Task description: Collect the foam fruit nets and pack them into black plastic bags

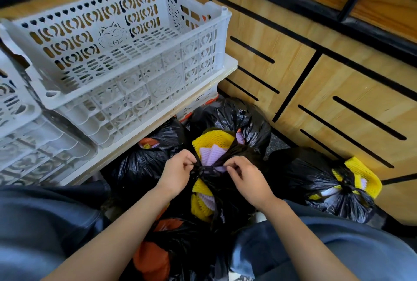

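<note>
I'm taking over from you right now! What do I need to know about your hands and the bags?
Left hand pinches one handle of the middle black bag; right hand pinches the other, at the knot.
Inside: yellow nets and purple nets.
Done: right-hand bag is tied, nets poking out.
To do: pull this knot tight; the near bag with orange nets may need tying, hard to tell.
</note>
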Demonstrator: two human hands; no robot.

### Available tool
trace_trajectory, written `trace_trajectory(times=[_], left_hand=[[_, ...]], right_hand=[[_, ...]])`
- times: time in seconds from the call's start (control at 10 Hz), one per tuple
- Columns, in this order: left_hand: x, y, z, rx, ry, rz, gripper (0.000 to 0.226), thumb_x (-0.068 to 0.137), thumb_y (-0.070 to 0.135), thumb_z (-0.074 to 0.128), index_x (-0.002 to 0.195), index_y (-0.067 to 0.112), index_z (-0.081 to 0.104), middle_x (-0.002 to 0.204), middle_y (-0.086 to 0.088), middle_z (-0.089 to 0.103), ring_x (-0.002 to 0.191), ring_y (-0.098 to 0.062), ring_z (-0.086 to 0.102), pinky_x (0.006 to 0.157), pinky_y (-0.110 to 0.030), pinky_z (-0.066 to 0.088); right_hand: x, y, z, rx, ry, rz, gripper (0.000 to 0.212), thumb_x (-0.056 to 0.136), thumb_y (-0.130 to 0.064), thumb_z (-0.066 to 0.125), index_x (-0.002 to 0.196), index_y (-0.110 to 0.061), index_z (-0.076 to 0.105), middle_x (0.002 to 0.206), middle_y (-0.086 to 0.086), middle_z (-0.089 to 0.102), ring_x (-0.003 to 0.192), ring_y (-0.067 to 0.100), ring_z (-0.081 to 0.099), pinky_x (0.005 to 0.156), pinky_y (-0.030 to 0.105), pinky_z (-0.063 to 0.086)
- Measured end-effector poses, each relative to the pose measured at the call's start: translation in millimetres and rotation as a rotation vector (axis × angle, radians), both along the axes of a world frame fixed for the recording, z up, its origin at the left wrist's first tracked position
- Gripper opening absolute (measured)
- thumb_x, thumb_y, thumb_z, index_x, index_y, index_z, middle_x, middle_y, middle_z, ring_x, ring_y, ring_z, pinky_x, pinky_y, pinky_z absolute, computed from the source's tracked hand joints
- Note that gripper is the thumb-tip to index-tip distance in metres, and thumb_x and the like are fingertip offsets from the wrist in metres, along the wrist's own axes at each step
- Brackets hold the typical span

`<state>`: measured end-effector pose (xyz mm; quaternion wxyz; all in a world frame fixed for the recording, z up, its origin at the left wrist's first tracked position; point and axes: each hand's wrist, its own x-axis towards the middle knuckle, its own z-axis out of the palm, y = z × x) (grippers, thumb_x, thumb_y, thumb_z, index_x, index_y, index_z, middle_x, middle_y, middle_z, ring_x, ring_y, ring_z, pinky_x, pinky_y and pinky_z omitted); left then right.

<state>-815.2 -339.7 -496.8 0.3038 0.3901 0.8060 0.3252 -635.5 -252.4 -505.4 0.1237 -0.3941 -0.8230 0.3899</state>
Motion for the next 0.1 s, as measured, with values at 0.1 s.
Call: trace_trajectory(times=[0.1], left_hand=[[-9.7,-7.4,8.2,-0.059,0.081,-0.102,0.025,0.090,-0.002,0.055,0.088,0.023,0.053,0.086,0.006,0.049,0.090,-0.016,0.053,0.072,-0.013,0.033]], right_hand=[[7.0,1.3,4.1,0.059,-0.088,-0.019,0.015,0.092,-0.018,0.054,0.106,-0.016,0.058,0.105,-0.001,0.056,0.095,0.022,0.059,0.081,0.038,0.047]])
